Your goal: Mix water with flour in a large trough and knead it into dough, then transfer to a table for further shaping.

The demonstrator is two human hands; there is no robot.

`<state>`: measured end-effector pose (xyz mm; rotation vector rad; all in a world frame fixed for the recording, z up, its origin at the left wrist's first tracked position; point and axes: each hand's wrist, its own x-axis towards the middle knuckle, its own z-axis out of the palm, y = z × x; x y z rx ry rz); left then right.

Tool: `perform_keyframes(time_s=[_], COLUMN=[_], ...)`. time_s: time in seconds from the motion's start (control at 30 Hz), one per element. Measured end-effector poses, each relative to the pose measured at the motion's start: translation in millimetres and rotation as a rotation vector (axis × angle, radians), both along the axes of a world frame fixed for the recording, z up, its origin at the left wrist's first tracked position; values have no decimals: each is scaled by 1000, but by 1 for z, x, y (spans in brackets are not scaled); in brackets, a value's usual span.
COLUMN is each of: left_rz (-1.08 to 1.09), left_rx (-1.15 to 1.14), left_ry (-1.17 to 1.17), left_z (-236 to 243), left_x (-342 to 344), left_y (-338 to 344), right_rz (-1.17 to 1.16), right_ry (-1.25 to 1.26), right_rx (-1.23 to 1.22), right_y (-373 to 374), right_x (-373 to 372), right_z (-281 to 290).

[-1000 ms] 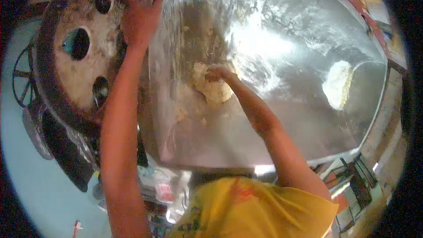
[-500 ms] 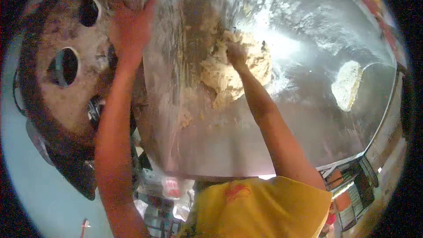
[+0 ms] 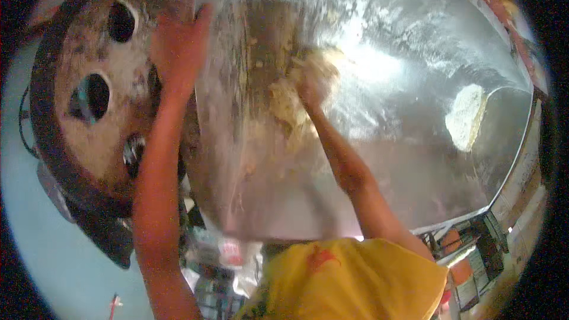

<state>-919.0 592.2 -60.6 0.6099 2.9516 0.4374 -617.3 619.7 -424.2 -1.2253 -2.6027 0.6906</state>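
A lump of pale, sticky dough [image 3: 290, 104] lies on the floury metal worktop [image 3: 284, 201], left of its middle. My right hand [image 3: 312, 83] is closed into the dough, smeared by motion, with its fingertips partly hidden. Some of the dough beyond the hand is blurred too. At the worktop's left edge rests my left hand [image 3: 181, 47], thumb spread away from the fingers, holding no loose object. Its finger ends are dim against the dark surface behind.
A heap of white flour [image 3: 465, 118] sits on the worktop's right side. Left of the worktop stands a round, stained surface [image 3: 74, 142] with several holes and a dark rim. Below the near edge are a red-and-white container [image 3: 230, 253] and a rack [image 3: 474, 261] at right.
My right hand has shifted slightly left and nearer me. The dough's right side has drawn in, so the lump looks narrower. My left hand stays at the worktop's edge.
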Motion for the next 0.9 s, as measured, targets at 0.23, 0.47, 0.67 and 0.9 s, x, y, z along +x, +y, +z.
perform_keyframes(time_s=[0.23, 0.47, 0.67, 0.9], left_rz=[-196, -538, -65, -173], left_rx=[35, -52, 48, 55], left_ry=[291, 329, 35, 193], left_z=[-26, -36, 18, -16], left_x=[-39, -49, 10, -9], left_y=[-27, -14, 14, -1], right_rz=[521, 747, 793, 927], right_ry=[453, -291, -240, -667], right_rx=[-264, -802, -475, -647], right_y=[140, -89, -146, -77], right_x=[-208, -55, 47, -111], right_z=[161, 78, 186, 106])
